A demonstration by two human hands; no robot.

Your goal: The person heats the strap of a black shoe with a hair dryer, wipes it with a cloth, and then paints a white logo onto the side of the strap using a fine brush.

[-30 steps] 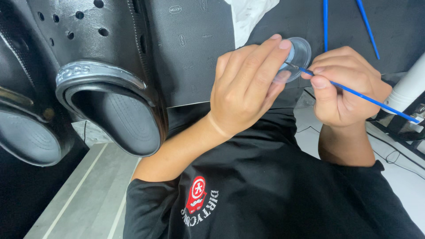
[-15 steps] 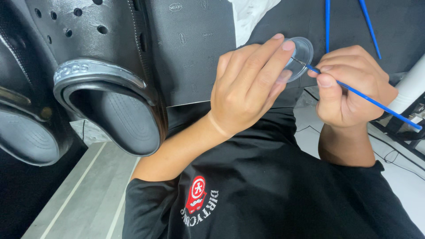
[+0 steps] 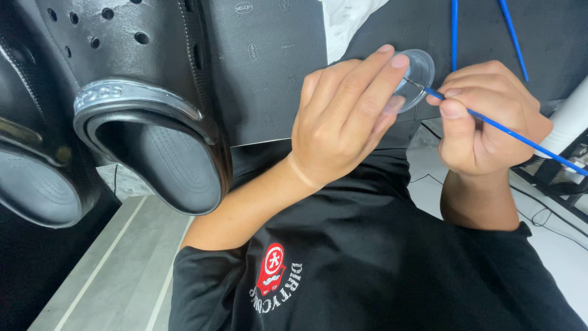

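A left hand (image 3: 340,122) pinches a small clear round dish (image 3: 415,72) between thumb and fingertips, its grip closed on the rim. Just beside it, the right hand (image 3: 484,119) clamps a thin blue brush (image 3: 508,132), whose long axis slants from the lower right up to the dish, tip meeting its face. Black clogs (image 3: 147,104) hang off to the left.

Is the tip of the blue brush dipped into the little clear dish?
Yes, the left hand holds the small clear dish, and the right hand points the blue brush so its tip sits inside it.
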